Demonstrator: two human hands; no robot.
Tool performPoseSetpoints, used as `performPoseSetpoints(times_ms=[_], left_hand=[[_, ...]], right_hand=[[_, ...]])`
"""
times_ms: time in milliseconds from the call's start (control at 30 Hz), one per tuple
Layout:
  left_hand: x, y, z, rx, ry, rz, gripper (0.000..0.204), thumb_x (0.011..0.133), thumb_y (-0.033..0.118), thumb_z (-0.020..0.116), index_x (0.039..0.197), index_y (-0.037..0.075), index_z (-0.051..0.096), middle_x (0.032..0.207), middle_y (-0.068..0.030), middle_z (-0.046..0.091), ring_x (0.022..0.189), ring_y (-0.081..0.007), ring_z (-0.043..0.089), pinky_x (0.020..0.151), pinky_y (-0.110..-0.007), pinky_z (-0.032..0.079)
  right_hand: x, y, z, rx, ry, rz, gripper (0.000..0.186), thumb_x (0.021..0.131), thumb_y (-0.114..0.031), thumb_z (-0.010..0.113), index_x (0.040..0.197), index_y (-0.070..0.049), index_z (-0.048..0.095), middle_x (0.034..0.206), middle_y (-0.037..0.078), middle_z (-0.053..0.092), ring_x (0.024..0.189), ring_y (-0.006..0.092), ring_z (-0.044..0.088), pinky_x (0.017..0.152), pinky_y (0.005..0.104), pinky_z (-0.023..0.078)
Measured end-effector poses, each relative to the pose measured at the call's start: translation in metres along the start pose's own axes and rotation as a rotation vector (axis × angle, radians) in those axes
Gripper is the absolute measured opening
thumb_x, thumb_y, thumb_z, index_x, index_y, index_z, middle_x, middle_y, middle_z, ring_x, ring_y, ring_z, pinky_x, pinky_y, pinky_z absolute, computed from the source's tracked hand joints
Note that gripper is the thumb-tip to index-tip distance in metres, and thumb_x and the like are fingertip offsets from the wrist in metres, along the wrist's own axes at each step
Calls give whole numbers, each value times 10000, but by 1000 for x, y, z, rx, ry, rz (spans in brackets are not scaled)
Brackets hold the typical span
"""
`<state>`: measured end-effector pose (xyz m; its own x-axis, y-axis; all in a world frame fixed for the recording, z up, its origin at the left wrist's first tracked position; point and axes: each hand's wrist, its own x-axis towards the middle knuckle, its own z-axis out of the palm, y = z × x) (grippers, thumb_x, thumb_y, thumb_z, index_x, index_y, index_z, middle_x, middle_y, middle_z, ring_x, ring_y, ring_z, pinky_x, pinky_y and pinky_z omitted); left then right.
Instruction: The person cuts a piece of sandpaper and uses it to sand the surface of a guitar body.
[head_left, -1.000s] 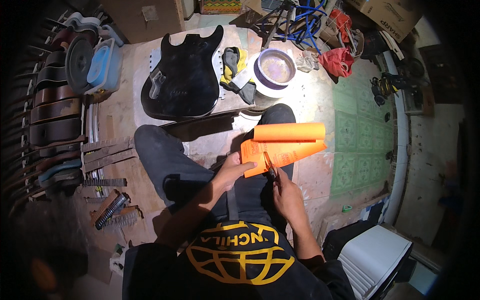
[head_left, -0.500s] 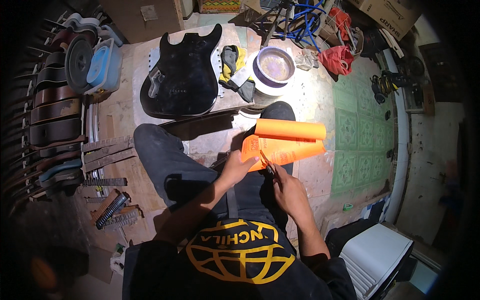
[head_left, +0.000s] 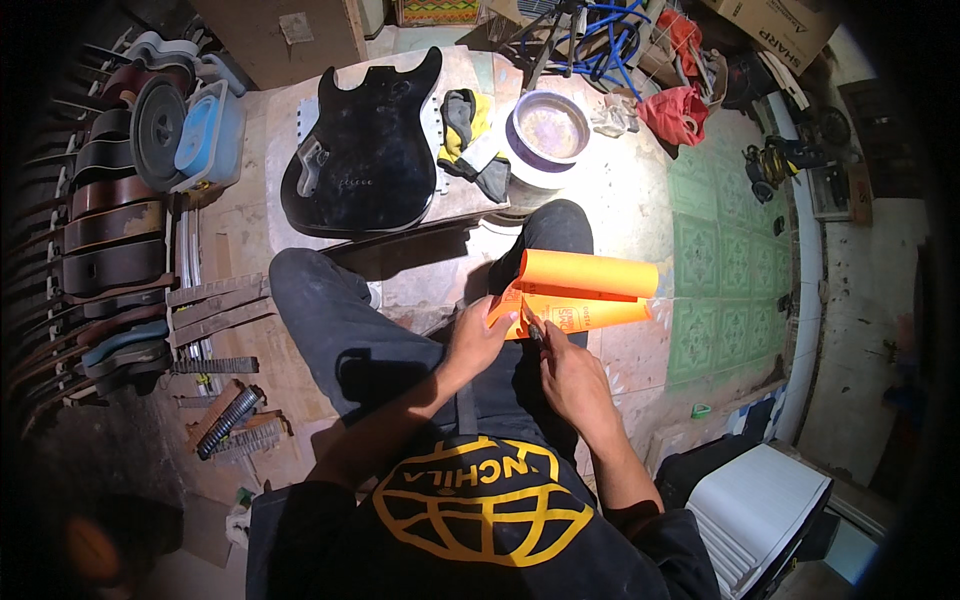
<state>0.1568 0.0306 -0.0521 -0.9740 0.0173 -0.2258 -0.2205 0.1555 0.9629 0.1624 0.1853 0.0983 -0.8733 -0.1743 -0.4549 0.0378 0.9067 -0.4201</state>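
Note:
Above my lap is a partly rolled sheet of orange sandpaper with printing on its back. My left hand pinches its left edge between thumb and fingers. Close beside it, my right hand is closed around a pair of scissors, whose blades are at the sheet's lower left part. The fingers hide most of the handles. Beyond my knees, a glossy black electric guitar body lies on a low table.
Right of the guitar body are a grey and yellow glove and a round basin. Several guitar bodies line the left side, near a clear tub with a blue container. A white-topped case stands at lower right.
The sheet has shifted slightly right, and its left part now bends up near my left hand. The scissors sit further into the sheet. My right hand has moved slightly left.

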Motion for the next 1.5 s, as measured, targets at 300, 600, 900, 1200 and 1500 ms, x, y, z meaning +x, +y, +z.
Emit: performPoseSetpoints(times_ms=[300, 600, 900, 1200, 1500], left_hand=[[1, -5, 5, 57, 33, 44, 242, 978, 151, 683, 1106, -54, 683, 952, -165, 738, 899, -208, 703, 844, -362, 528], [19, 8, -28, -282, -24, -392, 283, 972, 187, 706, 1197, 16, 704, 1017, -38, 748, 783, -79, 676, 568, -208, 511], [43, 92, -90, -71, -494, -298, 340, 865, 181, 775, 1100, -60, 729, 870, -47, 724, 717, -84, 639, 629, -243, 519], [79, 41, -116, 169, -92, -55, 731, 705, 59, 899, 1349, -1, 558, 1110, -122, 686, 974, -175, 691, 812, -300, 564], [45, 62, -31, 860, 120, 300, 696, 772, 65, 804, 1432, 148, 598, 1658, -266, 240, 1533, -501, 233, 1234, -635, 194]], right_hand=[[6, 2, 14, 10, 39, -15, 404, 943, -54, 590, 1326, 61, 532, 895, 327, 689, 852, 498, 683, 773, 571, 539], [-18, -10, -49, 127, -123, 34, 273, 922, -176, 718, 1058, 32, 607, 889, 275, 703, 849, 485, 692, 744, 544, 532], [64, 16, -36, -95, 388, -338, 544, 718, -186, 909, 1114, -5, 582, 1359, 238, 532, 1195, 419, 555, 982, 475, 456], [91, 47, -24, 530, 411, -38, 150, 866, -66, 692, 906, -25, 553, 749, 124, 625, 675, 177, 580, 647, 341, 474], [86, 92, 7, 1210, 386, 318, 187, 874, 3, 629, 840, -122, 493, 741, -49, 496, 612, 64, 467, 567, 251, 393]])
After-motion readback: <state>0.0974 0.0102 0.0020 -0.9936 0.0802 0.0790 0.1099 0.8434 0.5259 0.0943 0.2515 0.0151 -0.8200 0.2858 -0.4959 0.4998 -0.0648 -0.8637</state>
